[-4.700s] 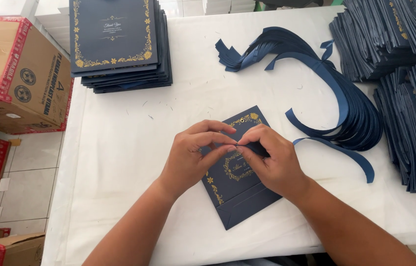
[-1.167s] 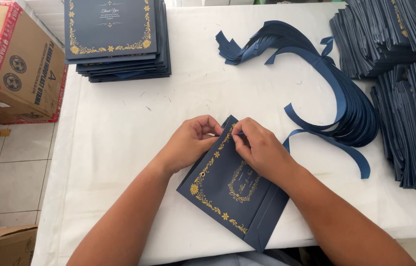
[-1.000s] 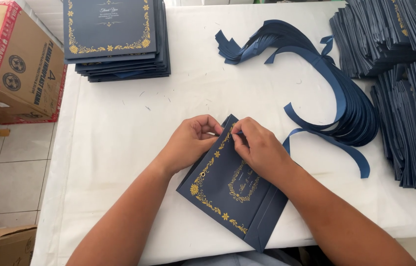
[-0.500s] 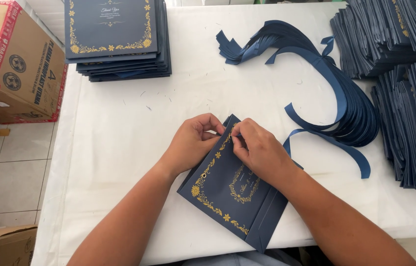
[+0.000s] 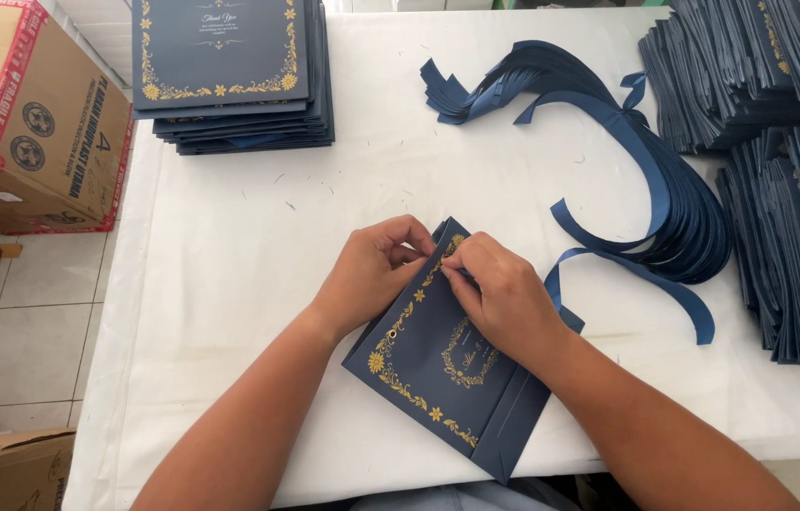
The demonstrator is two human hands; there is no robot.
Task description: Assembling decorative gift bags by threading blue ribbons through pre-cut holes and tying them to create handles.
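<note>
White cloth is seen over the table (image 5: 230,284), w/ everything laid on it. Cardboard boxes (image 5: 31,114) w/ red tape edging and round dark stamps are stacked off the left side; more are glimpsed at bottom left. Big heaps of flat navy bags (image 5: 779,189) are piled along the right edge, a neater stack (image 5: 230,76) w/ gold floral borders at top centre-left. A bundle of navy ribbons (image 5: 665,208) is spread in loops between the stacks, approx. centre-right.

Front and centre, one navy gold-trimmed paper bag (image 5: 438,369) is lain flat and tilted, near the table's front edge. Its top edge is pinched by the left hand (image 5: 376,270); the right hand (image 5: 504,298) is closed on a ribbon end (image 5: 627,274) at the bag's upper hole.

Risk, as judged: the ribbon end could be frayed or slipped out if fed crooked; the punched hole (image 5: 391,334) could be torn if pulled hard; the bag creased under pressing fingers.
</note>
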